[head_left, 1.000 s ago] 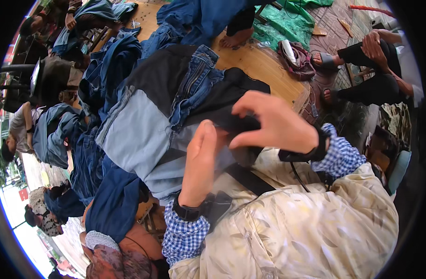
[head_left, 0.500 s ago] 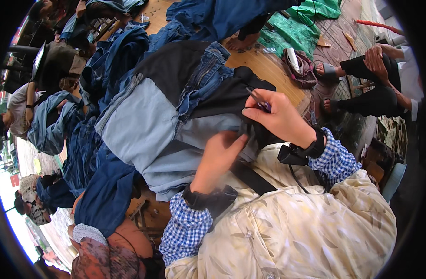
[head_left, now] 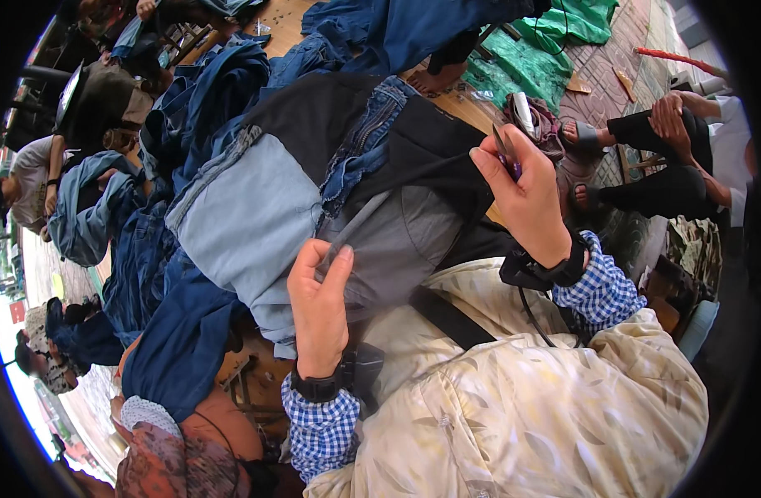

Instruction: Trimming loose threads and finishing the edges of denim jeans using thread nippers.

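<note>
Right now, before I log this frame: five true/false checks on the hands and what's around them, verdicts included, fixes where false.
1. The right hand holds a small pointed tool. True.
2. The left hand is raised clear of all cloth. False: it pinches the grey cloth.
3. A dark-blue denim strip with a zip lies beside black cloth. True.
4. The green sheet is at the picture's lower left. False: it is toward the upper right.
5. Both sleeves of the wearer are blue-and-white checked. True.
</note>
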A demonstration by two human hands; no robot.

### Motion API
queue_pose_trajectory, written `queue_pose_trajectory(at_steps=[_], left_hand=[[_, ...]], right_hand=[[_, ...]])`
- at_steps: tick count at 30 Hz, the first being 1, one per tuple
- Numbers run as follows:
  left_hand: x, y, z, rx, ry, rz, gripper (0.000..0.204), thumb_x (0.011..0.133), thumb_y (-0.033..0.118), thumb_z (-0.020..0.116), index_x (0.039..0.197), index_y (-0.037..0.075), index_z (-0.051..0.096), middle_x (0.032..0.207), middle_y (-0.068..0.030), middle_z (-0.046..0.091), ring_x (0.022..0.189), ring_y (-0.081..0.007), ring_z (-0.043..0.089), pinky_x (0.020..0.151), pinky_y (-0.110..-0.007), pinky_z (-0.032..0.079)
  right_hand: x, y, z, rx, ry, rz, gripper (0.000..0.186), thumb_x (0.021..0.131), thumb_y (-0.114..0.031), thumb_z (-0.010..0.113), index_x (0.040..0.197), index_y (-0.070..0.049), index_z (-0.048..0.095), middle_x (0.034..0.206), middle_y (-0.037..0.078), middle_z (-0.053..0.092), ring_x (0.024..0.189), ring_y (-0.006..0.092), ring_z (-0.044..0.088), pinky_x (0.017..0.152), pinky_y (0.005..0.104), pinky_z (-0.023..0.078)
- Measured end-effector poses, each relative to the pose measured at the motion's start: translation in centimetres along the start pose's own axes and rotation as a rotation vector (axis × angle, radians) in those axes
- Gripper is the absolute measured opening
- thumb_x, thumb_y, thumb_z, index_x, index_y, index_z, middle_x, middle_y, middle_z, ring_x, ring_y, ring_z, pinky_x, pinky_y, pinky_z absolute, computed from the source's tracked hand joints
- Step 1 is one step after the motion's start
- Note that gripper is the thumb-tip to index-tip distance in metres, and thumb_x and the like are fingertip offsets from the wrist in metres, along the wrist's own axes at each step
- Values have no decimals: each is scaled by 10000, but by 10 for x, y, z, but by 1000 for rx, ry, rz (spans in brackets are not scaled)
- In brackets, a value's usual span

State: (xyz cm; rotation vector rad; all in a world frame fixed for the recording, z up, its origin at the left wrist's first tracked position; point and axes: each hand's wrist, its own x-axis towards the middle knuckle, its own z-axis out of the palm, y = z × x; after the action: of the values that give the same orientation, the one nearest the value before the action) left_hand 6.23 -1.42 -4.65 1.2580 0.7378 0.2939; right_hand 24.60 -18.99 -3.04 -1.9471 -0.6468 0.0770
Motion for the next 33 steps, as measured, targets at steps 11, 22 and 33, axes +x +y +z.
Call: queue_pose_trajectory(at_steps=[11,22,33], left_hand=[[4,8,-4,-6,202,-122,121,980,174,605,1030,73,560,795,48,541,642,-16,474,508,-200,353],[31,14,-23,-347,117,-207,183,994,270,595,1005,92,556,711,56,532,429,1,303,437,-176,300],[17,15,-11,149,96,-143,266,990,275,583,1102,34,585,886,0,607,680,-94,527,641,-227,446]], right_hand=[[23,20,-1,-337,57,-329,112,858,-51,684,921,-45,592,706,131,623,593,304,619,548,342,462],[37,31,-1,-376,20,-343,107,862,-69,660,944,-58,592,760,128,663,685,324,660,586,375,488],[36,18,12,-44,-17,-137,183,889,-163,703,883,-15,595,660,112,566,547,211,473,542,307,392]])
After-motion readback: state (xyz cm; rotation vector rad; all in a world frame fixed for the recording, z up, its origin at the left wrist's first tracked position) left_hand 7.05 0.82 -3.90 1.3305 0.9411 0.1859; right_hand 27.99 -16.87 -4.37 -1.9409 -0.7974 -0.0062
